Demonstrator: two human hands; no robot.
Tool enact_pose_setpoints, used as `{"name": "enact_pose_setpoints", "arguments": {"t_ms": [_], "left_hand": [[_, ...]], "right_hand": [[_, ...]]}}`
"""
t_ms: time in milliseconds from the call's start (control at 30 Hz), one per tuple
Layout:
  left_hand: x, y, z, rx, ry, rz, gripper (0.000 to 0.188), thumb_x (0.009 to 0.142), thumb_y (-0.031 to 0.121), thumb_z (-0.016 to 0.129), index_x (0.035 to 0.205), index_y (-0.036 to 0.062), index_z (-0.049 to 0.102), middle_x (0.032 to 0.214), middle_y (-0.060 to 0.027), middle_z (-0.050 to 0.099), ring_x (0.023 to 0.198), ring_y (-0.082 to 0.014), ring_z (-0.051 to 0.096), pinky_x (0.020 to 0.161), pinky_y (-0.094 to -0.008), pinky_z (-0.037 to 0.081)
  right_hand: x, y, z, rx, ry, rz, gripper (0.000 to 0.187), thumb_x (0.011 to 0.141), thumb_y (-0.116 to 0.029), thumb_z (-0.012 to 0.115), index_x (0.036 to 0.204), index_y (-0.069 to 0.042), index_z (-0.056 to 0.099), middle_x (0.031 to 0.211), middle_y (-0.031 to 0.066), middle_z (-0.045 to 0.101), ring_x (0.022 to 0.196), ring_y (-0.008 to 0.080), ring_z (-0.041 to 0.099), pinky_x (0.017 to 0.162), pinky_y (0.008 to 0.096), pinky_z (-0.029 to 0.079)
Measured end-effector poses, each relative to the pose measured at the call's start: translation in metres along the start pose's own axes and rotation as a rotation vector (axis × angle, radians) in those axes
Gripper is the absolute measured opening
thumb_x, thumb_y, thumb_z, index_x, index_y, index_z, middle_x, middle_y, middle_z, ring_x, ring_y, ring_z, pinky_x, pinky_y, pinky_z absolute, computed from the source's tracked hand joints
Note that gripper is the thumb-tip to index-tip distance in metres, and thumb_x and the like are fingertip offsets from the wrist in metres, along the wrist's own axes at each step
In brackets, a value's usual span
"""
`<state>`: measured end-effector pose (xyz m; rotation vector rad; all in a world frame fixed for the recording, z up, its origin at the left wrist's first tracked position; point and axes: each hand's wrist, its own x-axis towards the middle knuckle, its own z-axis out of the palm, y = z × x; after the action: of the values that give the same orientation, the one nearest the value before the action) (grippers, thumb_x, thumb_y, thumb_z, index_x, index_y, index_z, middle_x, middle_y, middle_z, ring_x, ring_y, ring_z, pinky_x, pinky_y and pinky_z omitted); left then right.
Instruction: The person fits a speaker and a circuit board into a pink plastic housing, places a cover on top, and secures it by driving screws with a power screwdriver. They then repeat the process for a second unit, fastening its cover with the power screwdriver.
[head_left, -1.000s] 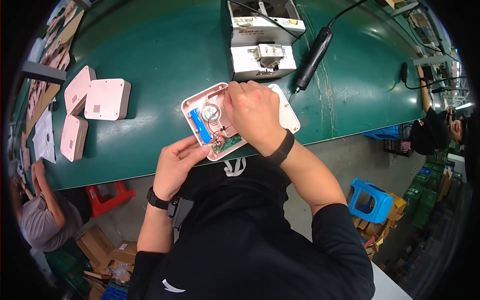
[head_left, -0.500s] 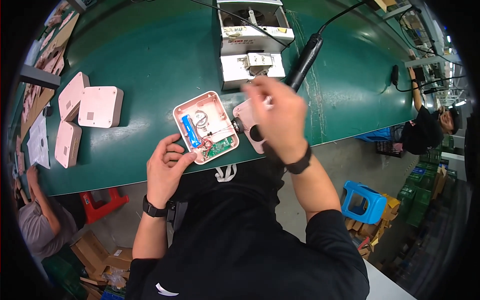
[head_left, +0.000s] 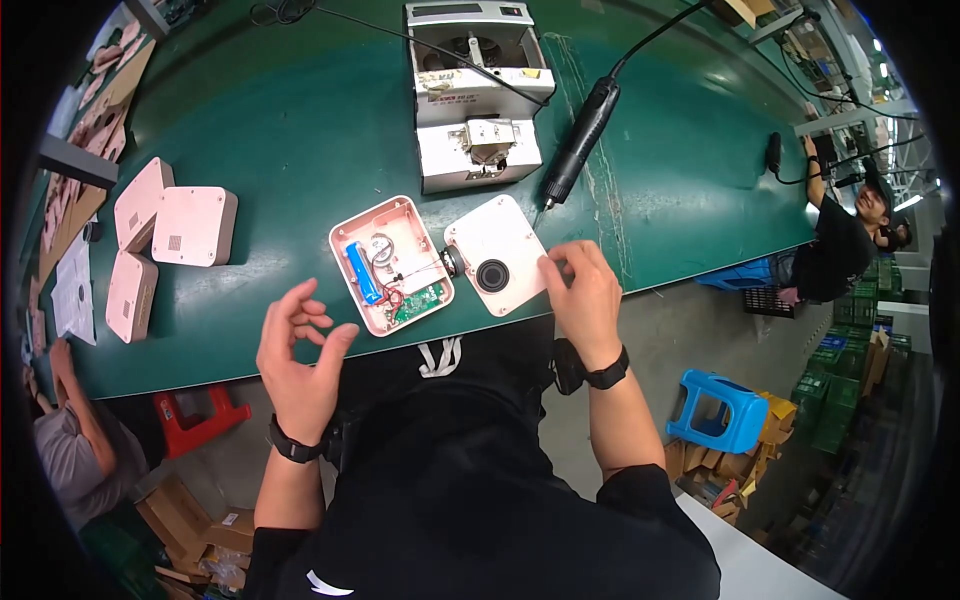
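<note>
The open pink square housing (head_left: 376, 314) lies near the table's front edge. Inside it sit a blue cylindrical battery (head_left: 362, 273), a green circuit board (head_left: 418, 303), a small round part and thin wires. Just left of it my left hand (head_left: 303, 352) is open, its fingers apart and holding nothing. To the right lies the matching pink cover (head_left: 508, 232), with a round black speaker-like part (head_left: 492, 276). A second round black part (head_left: 453, 263) stands between housing and cover. My right hand (head_left: 588, 300) has its thumb and curled fingers at the cover's right edge.
Behind the cover lie a black electric screwdriver (head_left: 584, 140) with a cable and a white screw feeder (head_left: 450, 155). Several closed pink housings (head_left: 195, 226) rest at left. A blue stool (head_left: 715, 410) and a red stool (head_left: 200, 418) stand below; co-workers are at both sides.
My right hand has come down from near the screw feeder to the cover's right edge, uncovering the cover. My left hand has let go of the housing and moved left.
</note>
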<state>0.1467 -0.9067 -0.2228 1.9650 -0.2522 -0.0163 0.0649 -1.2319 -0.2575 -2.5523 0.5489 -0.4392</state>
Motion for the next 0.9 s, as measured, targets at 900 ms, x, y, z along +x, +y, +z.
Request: {"name": "enact_pose_setpoints", "arguments": {"t_ms": [900], "left_hand": [[0.039,-0.005,0.019,0.265,-0.226,0.353,0.098,0.06,0.032,0.101,0.145,0.0062,0.058,0.149,-0.0195,0.052,0.135,-0.0417,0.053,0.106,-0.0486,0.049]], "right_hand": [[0.038,-0.072,0.011,0.158,-0.229,-0.459,0.045,0.074,-0.003,0.085,0.116,-0.005,0.069,0.117,0.0097,0.067,0.106,0.0339,0.064,0.087,0.0424,0.054]]}}
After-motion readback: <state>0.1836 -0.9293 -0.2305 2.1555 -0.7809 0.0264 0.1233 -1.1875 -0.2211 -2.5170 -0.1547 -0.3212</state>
